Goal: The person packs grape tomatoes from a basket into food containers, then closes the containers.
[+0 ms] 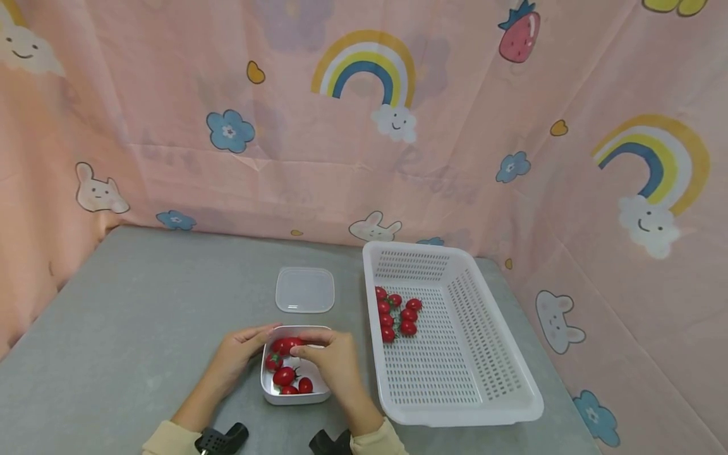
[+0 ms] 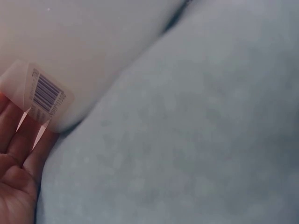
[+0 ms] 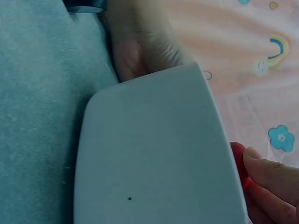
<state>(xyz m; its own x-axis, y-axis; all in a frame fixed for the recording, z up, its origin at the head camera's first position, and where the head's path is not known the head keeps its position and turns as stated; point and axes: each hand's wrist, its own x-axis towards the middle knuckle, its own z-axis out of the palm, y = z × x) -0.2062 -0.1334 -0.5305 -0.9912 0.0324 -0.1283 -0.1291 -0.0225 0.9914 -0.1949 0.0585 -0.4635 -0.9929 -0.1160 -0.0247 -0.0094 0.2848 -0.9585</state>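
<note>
A small white container (image 1: 297,399) with several red cherry tomatoes (image 1: 283,377) inside stands on the grey table. My left hand (image 1: 239,354) rests against its left side, fingertips by the far left corner. In the left wrist view those fingers (image 2: 21,140) lie nearly straight against the wall beside a barcode label (image 2: 46,93); the thumb is hidden there. With thumb and fingers, my right hand (image 1: 335,360) pinches a cherry tomato (image 3: 237,156) inside the container near its far side. The container's wall (image 3: 149,140) fills much of the right wrist view.
A large white slotted basket (image 1: 463,414) stands to the right, several cherry tomatoes (image 1: 408,315) at its left side. Behind the container lies a translucent lid (image 1: 305,291). A pink printed curtain (image 1: 273,177) hangs along the table's back and sides.
</note>
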